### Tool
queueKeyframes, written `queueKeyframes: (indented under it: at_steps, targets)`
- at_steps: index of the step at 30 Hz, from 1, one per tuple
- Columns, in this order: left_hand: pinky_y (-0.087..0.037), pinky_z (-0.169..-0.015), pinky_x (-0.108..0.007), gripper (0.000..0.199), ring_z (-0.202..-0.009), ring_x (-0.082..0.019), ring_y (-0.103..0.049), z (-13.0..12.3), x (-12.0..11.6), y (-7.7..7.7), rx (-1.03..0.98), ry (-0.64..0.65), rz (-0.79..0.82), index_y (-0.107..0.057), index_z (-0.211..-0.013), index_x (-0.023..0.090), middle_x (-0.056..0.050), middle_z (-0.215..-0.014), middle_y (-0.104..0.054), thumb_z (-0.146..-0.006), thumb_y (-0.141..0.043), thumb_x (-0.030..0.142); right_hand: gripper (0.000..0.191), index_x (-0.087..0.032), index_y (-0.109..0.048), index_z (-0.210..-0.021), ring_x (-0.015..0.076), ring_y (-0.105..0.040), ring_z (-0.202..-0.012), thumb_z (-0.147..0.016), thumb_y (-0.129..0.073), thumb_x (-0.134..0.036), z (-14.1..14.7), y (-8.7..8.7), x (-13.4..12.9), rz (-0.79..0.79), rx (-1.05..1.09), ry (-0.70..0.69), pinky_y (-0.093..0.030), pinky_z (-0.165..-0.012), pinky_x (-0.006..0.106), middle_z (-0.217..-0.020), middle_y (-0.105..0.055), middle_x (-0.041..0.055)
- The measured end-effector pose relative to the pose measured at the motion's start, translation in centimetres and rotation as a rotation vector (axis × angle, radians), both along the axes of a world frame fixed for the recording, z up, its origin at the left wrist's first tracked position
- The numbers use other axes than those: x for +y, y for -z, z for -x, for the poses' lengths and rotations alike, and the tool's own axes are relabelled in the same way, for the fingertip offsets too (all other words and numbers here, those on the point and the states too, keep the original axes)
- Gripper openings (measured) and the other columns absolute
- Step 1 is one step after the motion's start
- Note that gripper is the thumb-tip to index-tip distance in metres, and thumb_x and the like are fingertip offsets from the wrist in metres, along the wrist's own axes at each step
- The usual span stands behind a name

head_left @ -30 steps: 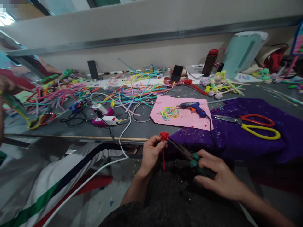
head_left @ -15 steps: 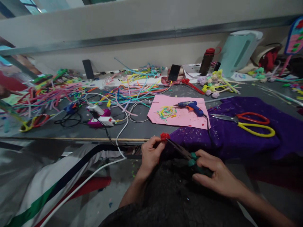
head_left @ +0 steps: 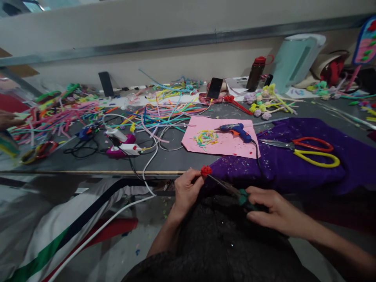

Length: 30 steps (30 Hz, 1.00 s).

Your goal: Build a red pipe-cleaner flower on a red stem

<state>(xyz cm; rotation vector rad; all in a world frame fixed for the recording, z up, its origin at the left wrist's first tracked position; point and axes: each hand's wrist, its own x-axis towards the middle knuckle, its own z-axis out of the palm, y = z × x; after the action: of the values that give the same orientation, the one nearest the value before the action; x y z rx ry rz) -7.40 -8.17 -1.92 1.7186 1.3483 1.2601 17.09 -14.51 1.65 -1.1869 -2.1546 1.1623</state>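
My left hand (head_left: 188, 188) pinches a small red fuzzy flower (head_left: 206, 170) between thumb and fingertips, just in front of the table edge. Long-nosed pliers (head_left: 227, 188) with green handles are gripped in my right hand (head_left: 272, 211). Their tip points at the flower's lower right side; whether it touches, I cannot tell. Beyond my hands a pink sheet (head_left: 232, 147) carries a blue glue gun (head_left: 236, 130) and a pile of short pastel pieces (head_left: 205, 138). Scissors with red and yellow handles (head_left: 315, 150) lie on a purple cloth (head_left: 293, 176) to the right.
Many coloured pipe cleaners (head_left: 164, 109) spread over the table's left and middle. A power strip (head_left: 129, 149) with a white cable (head_left: 149, 168) sits near the front edge. At the back stand a bottle (head_left: 256, 74) and a mint pitcher (head_left: 299, 62). Another person's hand (head_left: 8, 118) is at far left.
My right hand and the pliers have shifted slightly right, and the plier handles look closer together. The red flower faces the camera a little more. The other person's hand has moved.
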Motion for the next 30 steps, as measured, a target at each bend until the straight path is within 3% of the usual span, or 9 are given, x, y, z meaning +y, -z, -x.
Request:
queueKeyframes:
  at_steps: [7, 12, 17, 21, 26, 30]
  targets:
    - [-0.036, -0.059, -0.022, 0.007, -0.057, -0.012, -0.049, -0.1, -0.1, 0.2, 0.069, 0.018, -0.054, -0.067, -0.068, 0.022, 0.001, -0.060, -0.058, -0.072, -0.061, 0.024, 0.027, -0.016, -0.057, -0.072, 0.0126, -0.047, -0.069, -0.082, -0.054, -0.041, -0.9, -0.5, 0.8, 0.275, 0.178, -0.028, -0.038, -0.062, 0.024, -0.078, -0.051, 0.0011]
    - [-0.036, -0.059, -0.021, 0.009, -0.057, -0.011, -0.050, -0.3, -0.1, 0.3, 0.097, 0.019, -0.056, -0.067, -0.068, 0.021, 0.001, -0.060, -0.059, -0.072, -0.061, 0.026, 0.034, -0.015, -0.059, -0.076, 0.0128, -0.046, -0.068, -0.080, -0.052, -0.048, -1.3, -0.4, 1.5, 0.403, 0.194, -0.040, -0.037, -0.059, 0.023, -0.077, -0.051, 0.0018]
    - [-0.035, -0.056, -0.020, 0.013, -0.056, -0.010, -0.047, -0.1, 0.1, 0.3, 0.091, -0.014, 0.018, -0.063, -0.067, 0.018, 0.003, -0.060, -0.057, -0.074, -0.060, 0.028, 0.032, -0.015, -0.053, -0.067, 0.0134, -0.046, -0.070, -0.077, -0.057, -0.045, -0.9, -0.7, 1.6, 0.191, 0.138, -0.032, -0.037, -0.063, 0.024, -0.076, -0.047, 0.0012]
    - [-0.035, -0.056, -0.019, 0.012, -0.057, -0.010, -0.047, 0.4, 0.4, 0.2, -0.035, -0.001, 0.140, -0.062, -0.068, 0.016, 0.003, -0.060, -0.056, -0.072, -0.062, 0.028, 0.030, -0.017, -0.048, -0.065, 0.0151, -0.046, -0.070, -0.075, -0.060, -0.042, -1.2, -0.7, 0.7, 0.040, 0.050, -0.001, -0.037, -0.063, 0.026, -0.074, -0.045, 0.0009]
    - [-0.035, -0.054, -0.019, 0.017, -0.053, -0.009, -0.047, 0.8, 0.4, 0.1, -0.256, 0.065, 0.319, -0.058, -0.065, 0.015, 0.002, -0.059, -0.058, -0.069, -0.065, 0.031, 0.025, -0.020, -0.048, -0.069, 0.0180, -0.049, -0.074, -0.073, -0.061, -0.041, -2.1, 0.3, -0.8, 0.036, 0.076, 0.024, -0.039, -0.064, 0.028, -0.077, -0.047, 0.0019]
    - [-0.035, -0.053, -0.019, 0.018, -0.053, -0.008, -0.046, 0.7, 0.2, 0.0, -0.299, 0.095, 0.349, -0.058, -0.064, 0.015, 0.002, -0.059, -0.057, -0.068, -0.066, 0.030, 0.022, -0.020, -0.046, -0.071, 0.0176, -0.047, -0.075, -0.072, -0.060, -0.036, -1.3, 0.7, -1.2, 0.040, 0.137, 0.028, -0.039, -0.066, 0.029, -0.080, -0.046, 0.0013]
